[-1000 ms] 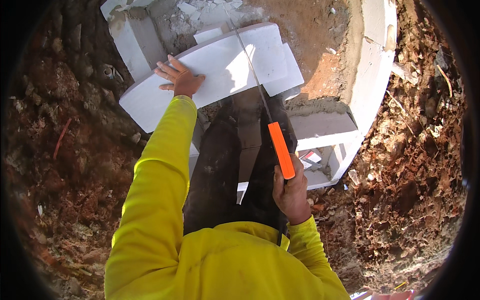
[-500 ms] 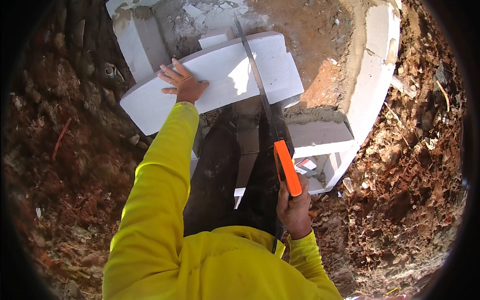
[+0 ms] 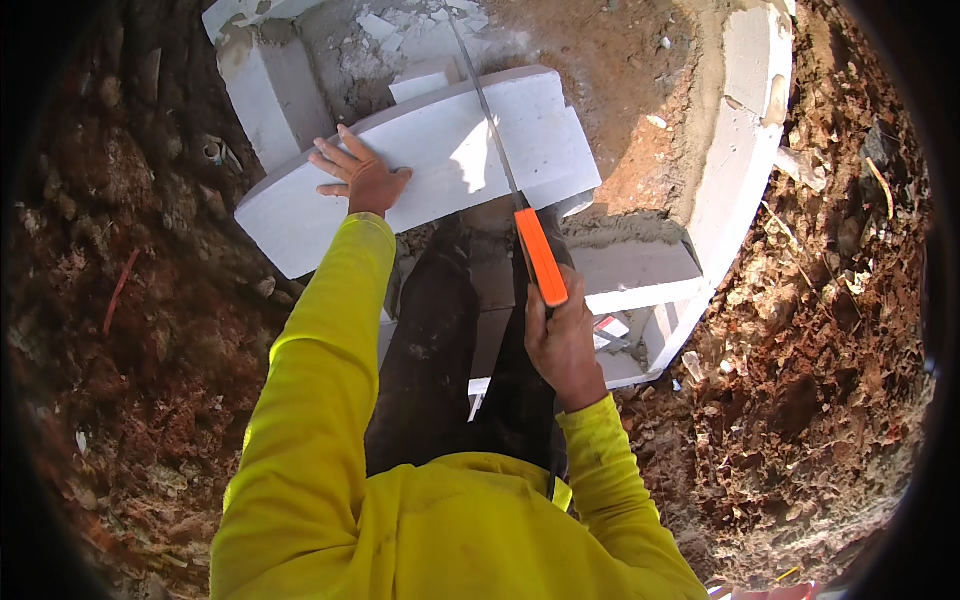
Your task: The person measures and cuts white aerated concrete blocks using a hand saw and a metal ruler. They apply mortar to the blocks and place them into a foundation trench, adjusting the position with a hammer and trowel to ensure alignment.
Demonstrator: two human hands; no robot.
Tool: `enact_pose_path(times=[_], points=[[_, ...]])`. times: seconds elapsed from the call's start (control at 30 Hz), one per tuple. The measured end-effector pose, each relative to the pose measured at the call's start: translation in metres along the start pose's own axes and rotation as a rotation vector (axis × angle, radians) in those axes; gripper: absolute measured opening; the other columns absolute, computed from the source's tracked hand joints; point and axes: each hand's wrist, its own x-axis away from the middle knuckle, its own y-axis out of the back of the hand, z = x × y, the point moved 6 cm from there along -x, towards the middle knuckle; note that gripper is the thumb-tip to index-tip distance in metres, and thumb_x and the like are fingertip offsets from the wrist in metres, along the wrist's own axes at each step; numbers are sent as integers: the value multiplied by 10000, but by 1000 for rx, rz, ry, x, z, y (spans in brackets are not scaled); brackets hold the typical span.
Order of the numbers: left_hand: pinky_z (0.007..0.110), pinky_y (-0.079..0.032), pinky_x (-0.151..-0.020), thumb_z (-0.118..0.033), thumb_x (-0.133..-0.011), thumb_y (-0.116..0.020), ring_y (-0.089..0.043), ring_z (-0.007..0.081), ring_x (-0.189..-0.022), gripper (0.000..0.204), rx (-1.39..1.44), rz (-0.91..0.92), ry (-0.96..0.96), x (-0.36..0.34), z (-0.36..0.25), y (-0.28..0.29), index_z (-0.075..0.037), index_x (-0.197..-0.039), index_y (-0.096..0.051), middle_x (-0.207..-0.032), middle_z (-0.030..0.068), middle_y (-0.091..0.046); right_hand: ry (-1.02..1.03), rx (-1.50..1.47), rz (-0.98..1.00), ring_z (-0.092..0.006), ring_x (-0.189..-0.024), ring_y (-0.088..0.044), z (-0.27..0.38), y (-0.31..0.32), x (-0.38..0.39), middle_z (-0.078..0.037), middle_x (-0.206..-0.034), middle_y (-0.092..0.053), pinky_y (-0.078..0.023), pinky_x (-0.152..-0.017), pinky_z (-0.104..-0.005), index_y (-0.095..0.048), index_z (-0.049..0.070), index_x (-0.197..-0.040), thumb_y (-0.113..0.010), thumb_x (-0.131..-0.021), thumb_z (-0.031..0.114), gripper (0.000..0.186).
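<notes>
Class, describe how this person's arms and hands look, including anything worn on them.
The left sleeve and right sleeve are long, bright yellow and creased, each ending near the wrist. The left hand and right hand wear no gloves. No cables or printed markings show on either sleeve.

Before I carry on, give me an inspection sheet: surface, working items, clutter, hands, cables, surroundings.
Surface: grey and brown earth inside a curved white wall.
Working items: orange-handled saw, its blade angled across a long white block; cut depth cannot be told.
Clutter: white fragments beyond the block; a small red-and-white item near the right hand.
Hands: left hand spread on the block; right hand gripping the saw handle.
Cables: nothing seen clearly.
Surroundings: loose red-brown soil on both sides.
</notes>
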Motion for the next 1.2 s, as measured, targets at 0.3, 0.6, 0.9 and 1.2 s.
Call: enact_pose_path(times=[0.3, 0.6, 0.9, 1.2], points=[[794, -49, -1030, -423, -669, -868, 216, 527, -1424, 1364, -45, 19, 24, 3, 0, 6, -76, -1537, 126, -1549, 321, 209, 59, 25, 19, -464, -876, -630, 5, 43, 73, -269, -996, -589, -540, -678, -463, -421, -39, -1172, -585, -926, 26, 303], [794, -55, -1029, -429, -678, -863, 205, 538, -1422, 1358, -47, -11, 22, 0, 9, 1, -83, -1535, 131, -1544, 331, 217, -4, -1, -15, -464, -813, -615, -6, 26, 54, -245, -934, -583, -514, -619, -469, -435, -16, -1147, -600, -929, 59, 283], [804, -57, -1017, -403, -686, -866, 204, 545, -1418, 1343, -33, -10, -29, 1, 4, -1, -73, -1532, 123, -1538, 342, 215, -2, -16, -39, -444, -778, -631, -10, -2, -26, -227, -928, -605, -538, -642, -476, -435, -11, -1140, -597, -922, 42, 277], [814, -51, -1005, -414, -682, -863, 222, 544, -1412, 1341, -39, 13, -28, -1, -1, 1, -80, -1537, 115, -1537, 342, 212, -36, -35, 28, -459, -811, -626, -16, 4, -32, -231, -977, -596, -531, -646, -477, -429, -11, -1150, -614, -917, 42, 303]])
